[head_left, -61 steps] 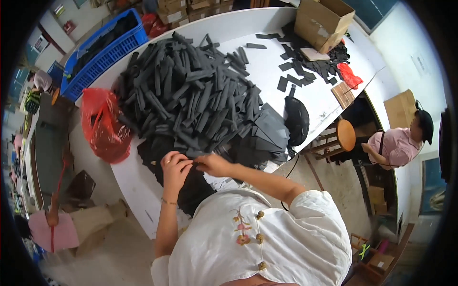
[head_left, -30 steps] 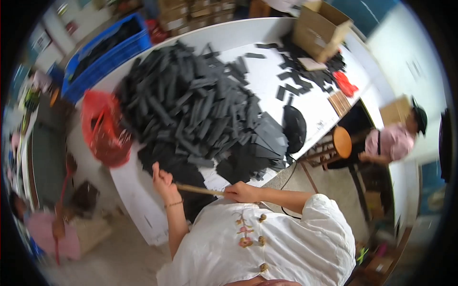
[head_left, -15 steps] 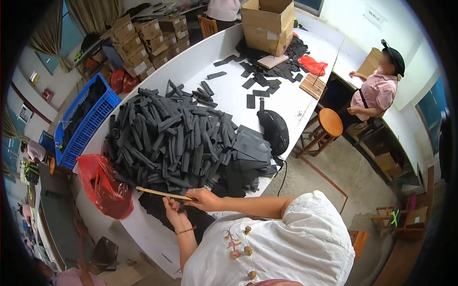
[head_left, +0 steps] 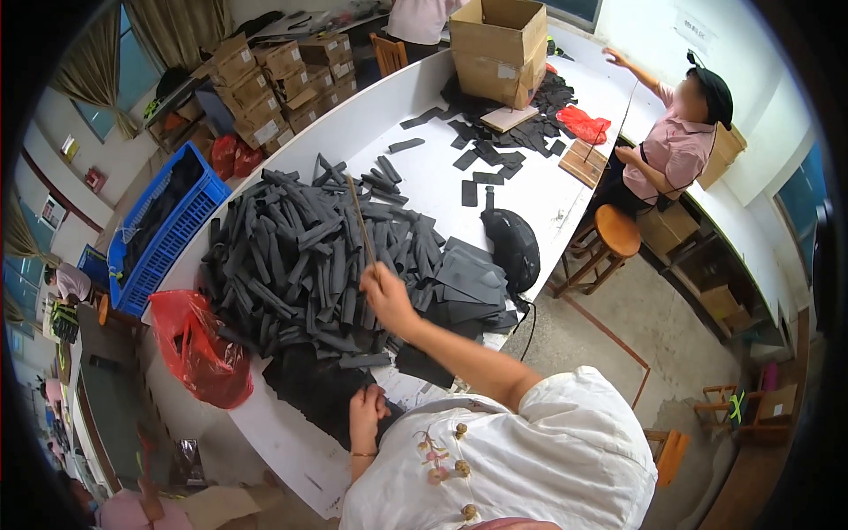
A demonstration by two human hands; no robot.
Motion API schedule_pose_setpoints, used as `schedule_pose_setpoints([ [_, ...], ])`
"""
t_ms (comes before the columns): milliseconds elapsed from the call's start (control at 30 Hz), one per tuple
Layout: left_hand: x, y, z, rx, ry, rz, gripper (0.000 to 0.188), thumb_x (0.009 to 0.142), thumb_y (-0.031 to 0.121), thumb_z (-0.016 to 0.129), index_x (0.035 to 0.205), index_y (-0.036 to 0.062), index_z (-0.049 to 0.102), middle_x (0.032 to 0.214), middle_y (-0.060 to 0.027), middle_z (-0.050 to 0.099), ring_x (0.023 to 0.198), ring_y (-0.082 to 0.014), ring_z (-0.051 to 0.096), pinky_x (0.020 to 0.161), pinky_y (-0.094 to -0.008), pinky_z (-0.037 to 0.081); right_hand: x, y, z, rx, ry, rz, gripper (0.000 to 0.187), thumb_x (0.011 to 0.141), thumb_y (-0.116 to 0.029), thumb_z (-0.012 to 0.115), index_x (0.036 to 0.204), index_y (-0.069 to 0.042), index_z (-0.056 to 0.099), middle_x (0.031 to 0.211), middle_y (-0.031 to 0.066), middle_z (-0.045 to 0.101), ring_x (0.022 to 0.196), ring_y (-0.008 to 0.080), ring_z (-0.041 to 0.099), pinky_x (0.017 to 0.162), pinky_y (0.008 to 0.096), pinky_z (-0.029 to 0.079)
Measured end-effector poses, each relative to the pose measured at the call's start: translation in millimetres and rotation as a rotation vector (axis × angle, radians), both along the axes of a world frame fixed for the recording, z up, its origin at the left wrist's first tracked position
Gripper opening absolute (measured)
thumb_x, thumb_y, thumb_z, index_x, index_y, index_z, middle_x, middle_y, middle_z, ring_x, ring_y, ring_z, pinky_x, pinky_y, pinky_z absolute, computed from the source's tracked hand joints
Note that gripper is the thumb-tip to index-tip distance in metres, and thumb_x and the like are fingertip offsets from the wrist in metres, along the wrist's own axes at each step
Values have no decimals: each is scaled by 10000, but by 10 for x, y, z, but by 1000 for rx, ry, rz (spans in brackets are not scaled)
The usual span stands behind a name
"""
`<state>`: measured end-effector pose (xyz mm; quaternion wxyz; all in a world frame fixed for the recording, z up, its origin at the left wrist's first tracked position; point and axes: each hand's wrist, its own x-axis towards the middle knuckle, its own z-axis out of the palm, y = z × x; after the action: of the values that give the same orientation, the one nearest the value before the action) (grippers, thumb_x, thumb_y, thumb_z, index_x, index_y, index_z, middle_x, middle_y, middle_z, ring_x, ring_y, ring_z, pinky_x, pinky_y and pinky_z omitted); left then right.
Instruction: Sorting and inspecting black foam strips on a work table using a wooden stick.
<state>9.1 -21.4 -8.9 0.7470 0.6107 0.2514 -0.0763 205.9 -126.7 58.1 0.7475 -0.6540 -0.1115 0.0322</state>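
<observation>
My right hand [head_left: 386, 296] is closed round a thin wooden stick [head_left: 359, 216], which points away over a large pile of dark grey fabric tubes [head_left: 291, 252]. Close to my body, my left hand [head_left: 365, 413] has its fingers curled in over a black cloth [head_left: 305, 389] at the table's near edge; what they hold, if anything, is hidden. Just beyond that hand lies one grey tube [head_left: 364, 360] on its own. Flat grey fabric pieces [head_left: 468, 272] are stacked to the right of the pile.
Left of the pile is a red plastic bag [head_left: 201, 349], with a blue crate [head_left: 168, 230] behind it. A black rounded object [head_left: 512, 252] with a cable sits at the table's right edge. Farther off stand a cardboard box [head_left: 499, 57], a wooden stool [head_left: 616, 231] and a person in pink [head_left: 676, 146].
The stick has swung from lying across both hands to pointing away over the pile, in my right hand alone. My left hand has drawn back toward my body. The person in pink has stretched out an arm.
</observation>
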Motion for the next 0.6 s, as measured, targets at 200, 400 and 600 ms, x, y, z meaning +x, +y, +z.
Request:
schedule_pose_setpoints([
  [200,-23,151,-41,74,-196,190,259,978,214,500,845,1,562,569,0,449,438,-75,403,471,-262,439,-349,-66,-219,-363,-304,657,219,886,-209,649,901,4,603,760,123,574,661,212,560,625,340,456],
  [400,42,131,127,51,-155,144,263,983,248,492,865,20,547,586,-12,464,442,-89,414,483,-265,450,-794,148,-501,-266,-58,632,200,888,-170,634,883,18,568,732,111,549,648,195,548,614,324,449],
  [600,52,-92,312,-91,-164,159,332,987,271,397,769,37,486,601,-46,489,458,-120,459,502,-276,466,-573,424,-303,-102,-227,151,122,849,-99,588,824,10,540,733,125,520,694,210,525,651,340,446],
])
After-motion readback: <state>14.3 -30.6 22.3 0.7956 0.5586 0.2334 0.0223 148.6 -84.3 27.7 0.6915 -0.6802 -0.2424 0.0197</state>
